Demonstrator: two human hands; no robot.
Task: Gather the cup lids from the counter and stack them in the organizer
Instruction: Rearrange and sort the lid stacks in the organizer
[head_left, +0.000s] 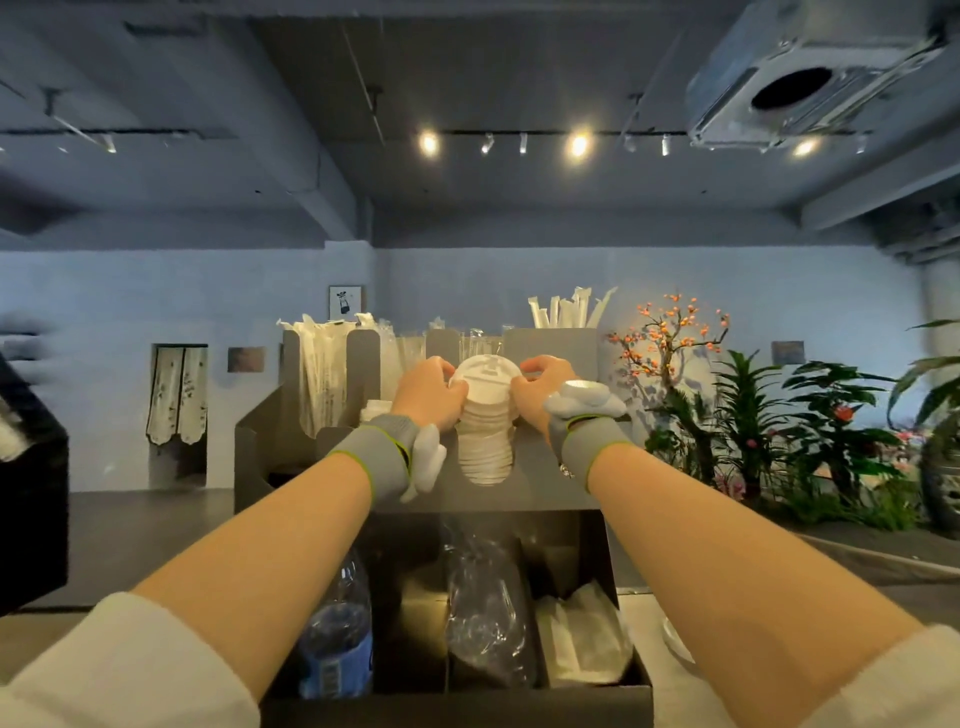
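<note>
Left hand (428, 391) at nine o'clock and right hand (540, 391) at three o'clock gripping white lid stack (485, 415), stack sitting in dark organizer (550, 483) slot, straws (566, 309) standing at twelve o'clock.

Two hands showing: left hand (427, 391) and right hand (540, 391), each wearing one grey wristband, two bands in all. One stack of white lids (486, 415) standing in the organizer (545, 483); the lids are too tightly nested to count. One organizer. One water bottle (340, 639) lying in its lower section. One clear bag (485, 613) sitting beside it. Three ceiling spotlights glowing. Two bunches of wrapped straws standing up top, individual straws blurring past counting.
</note>
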